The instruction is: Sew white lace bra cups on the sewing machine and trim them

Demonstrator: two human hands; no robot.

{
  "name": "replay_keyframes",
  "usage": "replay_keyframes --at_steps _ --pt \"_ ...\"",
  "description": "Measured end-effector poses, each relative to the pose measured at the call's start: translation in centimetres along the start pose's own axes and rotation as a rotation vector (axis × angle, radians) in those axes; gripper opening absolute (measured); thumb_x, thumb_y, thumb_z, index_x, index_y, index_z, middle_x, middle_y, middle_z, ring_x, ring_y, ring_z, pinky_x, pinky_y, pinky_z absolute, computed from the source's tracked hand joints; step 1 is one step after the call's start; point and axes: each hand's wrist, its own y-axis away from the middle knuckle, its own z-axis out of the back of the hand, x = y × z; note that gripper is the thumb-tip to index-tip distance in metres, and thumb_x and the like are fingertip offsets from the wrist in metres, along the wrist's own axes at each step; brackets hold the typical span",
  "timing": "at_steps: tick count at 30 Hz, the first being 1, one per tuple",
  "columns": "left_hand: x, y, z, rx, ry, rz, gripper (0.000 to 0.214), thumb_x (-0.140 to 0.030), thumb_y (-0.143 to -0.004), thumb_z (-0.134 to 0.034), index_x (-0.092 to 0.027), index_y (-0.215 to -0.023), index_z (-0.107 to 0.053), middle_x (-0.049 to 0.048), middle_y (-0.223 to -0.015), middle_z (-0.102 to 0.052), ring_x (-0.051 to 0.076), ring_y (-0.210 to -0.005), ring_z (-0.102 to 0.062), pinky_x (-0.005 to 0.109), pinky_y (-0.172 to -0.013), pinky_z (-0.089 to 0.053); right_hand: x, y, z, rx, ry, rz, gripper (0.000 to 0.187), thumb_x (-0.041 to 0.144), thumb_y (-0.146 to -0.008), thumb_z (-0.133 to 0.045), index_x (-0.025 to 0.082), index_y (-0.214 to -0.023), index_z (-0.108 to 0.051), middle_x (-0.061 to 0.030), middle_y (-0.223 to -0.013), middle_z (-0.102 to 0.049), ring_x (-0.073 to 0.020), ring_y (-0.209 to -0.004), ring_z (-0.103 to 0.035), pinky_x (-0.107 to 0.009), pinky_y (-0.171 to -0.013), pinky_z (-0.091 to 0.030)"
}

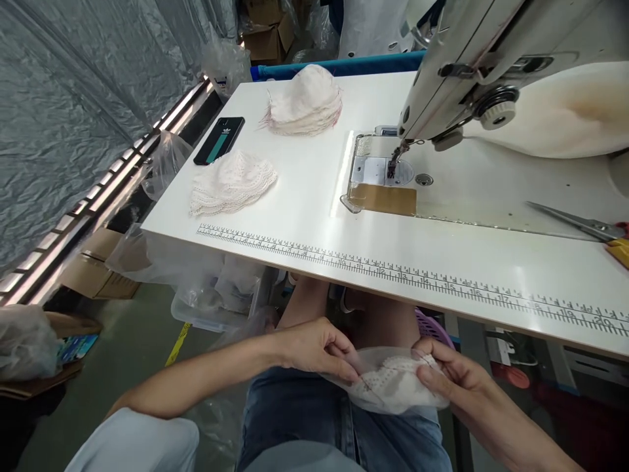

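Note:
Over my lap I hold a white lace-edged fabric piece point(400, 387) with a sheer layer along its edge. My left hand point(327, 351) pinches its left end between thumb and fingers. On the opposite end, my right hand point(449, 373) grips the edge, thumb on top. A dark thread or seam line shows on the fabric near both hands. On the white sewing table above lie a stack of white lace pieces point(233, 183) and, farther back, a stack of white fabric pieces point(304, 101) with frayed reddish edges.
A sewing machine point(472, 85) stands on the table's right side, its needle above the metal plate. Scissors point(584, 223) lie at the right edge, and a phone point(219, 140) at the left. A printed ruler point(393, 272) runs along the front edge. A plastic bin point(216, 308) sits below.

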Motion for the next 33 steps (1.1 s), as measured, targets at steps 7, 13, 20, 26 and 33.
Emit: replay_keyframes --at_steps 7,13,20,26,33 --pt "-0.2 0.5 0.0 0.021 0.003 -0.072 0.046 -0.048 -0.06 -0.077 -0.015 -0.092 -0.074 0.0013 -0.074 -0.071 0.011 -0.069 -0.063 0.021 -0.074 -0.049 -0.3 0.3 0.3 0.019 0.013 0.004 0.034 0.054 -0.076 -0.067 0.021 -0.073 -0.057 0.0027 -0.064 -0.048 -0.0134 -0.06 -0.041 -0.026 -0.058 -0.034" --pt "-0.2 0.9 0.3 0.038 -0.059 -0.138 0.041 -0.046 -0.067 -0.074 -0.013 -0.092 -0.074 0.0025 -0.073 -0.071 0.012 -0.07 -0.064 0.02 -0.072 -0.05 -0.2 0.2 -0.1 0.041 0.002 0.014 0.032 0.052 -0.076 -0.068 0.021 -0.073 -0.059 0.003 -0.064 -0.05 -0.0123 -0.06 -0.041 -0.024 -0.058 -0.033" --pt "-0.3 1.3 0.8 0.085 -0.161 -0.165 0.043 -0.047 -0.068 -0.073 -0.014 -0.095 -0.073 0.0042 -0.083 -0.072 0.014 -0.076 -0.064 0.02 -0.076 -0.049 0.2 0.6 -1.3 0.112 0.005 0.015 0.032 0.051 -0.077 -0.068 0.021 -0.076 -0.056 0.0045 -0.063 -0.049 -0.0106 -0.058 -0.038 -0.022 -0.055 -0.029" --pt "-0.4 1.1 -0.7 0.028 -0.129 -0.12 0.043 -0.04 -0.061 -0.079 -0.013 -0.095 -0.074 0.0032 -0.081 -0.072 0.014 -0.075 -0.064 0.019 -0.072 -0.047 -0.5 0.2 -1.2 0.227 0.064 0.032 0.028 0.047 -0.082 -0.063 0.021 -0.079 -0.054 0.0046 -0.067 -0.048 -0.01 -0.06 -0.038 -0.021 -0.055 -0.029" --pt "-0.1 0.8 -0.9 -0.033 -0.033 -0.101 0.041 -0.042 -0.058 -0.079 -0.011 -0.085 -0.075 0.0035 -0.07 -0.071 0.011 -0.064 -0.06 0.021 -0.07 -0.049 -0.1 -0.1 -1.3 0.213 0.045 0.012 0.031 0.048 -0.08 -0.065 0.019 -0.078 -0.056 0.003 -0.068 -0.051 -0.0106 -0.062 -0.042 -0.021 -0.057 -0.031"
